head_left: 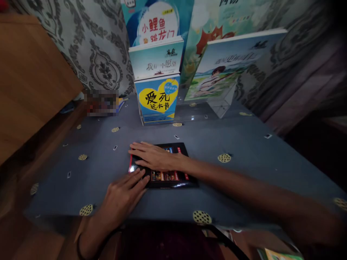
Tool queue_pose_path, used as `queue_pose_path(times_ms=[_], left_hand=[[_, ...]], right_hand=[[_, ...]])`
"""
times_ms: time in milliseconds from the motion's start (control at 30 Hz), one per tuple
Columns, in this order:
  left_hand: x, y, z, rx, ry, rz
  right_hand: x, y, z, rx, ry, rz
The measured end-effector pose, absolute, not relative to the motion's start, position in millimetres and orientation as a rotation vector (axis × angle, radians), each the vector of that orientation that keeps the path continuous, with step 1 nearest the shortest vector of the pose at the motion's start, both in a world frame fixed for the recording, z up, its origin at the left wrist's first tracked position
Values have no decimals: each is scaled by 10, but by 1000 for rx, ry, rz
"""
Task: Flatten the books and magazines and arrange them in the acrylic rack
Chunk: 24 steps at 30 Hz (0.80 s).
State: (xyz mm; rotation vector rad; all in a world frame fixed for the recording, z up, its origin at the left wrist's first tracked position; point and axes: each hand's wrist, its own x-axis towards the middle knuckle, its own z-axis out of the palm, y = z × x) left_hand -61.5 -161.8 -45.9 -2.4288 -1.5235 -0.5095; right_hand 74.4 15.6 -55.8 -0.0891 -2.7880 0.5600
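A black book (173, 183) with small colour pictures and red labels on its cover lies flat on the cloth-covered table. Across its upper left part rests my right hand (155, 156), palm down with the fingers stretched toward the left edge. My left hand (126, 193) lies at the book's lower left corner, fingertips on the cover and fingers extended. Neither hand is wrapped round anything. Part of the cover is hidden under the right hand and forearm.
A blue book with a yellow heart (158, 99) stands before a pale green book (157, 61). To the right, another book (214, 68) leans on a clear stand (223, 101). Larger picture books rise behind. A blurred-out pile (101, 104) lies back left, near a wooden cabinet (32, 79).
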Motion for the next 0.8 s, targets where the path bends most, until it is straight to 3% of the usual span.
queue_pose_path(times_ms=[200,500,800], left_hand=[[-519,-1563,-276,-2427,-1502,-396],[-141,-983,-109,-2456,-1499,33],[17,-580,-313,-2612,-1408,-104]], right_hand=[[1498,-136,-614,-269,-2799,499],[2040,325,-744,-509,-2636,536],[1991,291,-828,-548,-2579,481]])
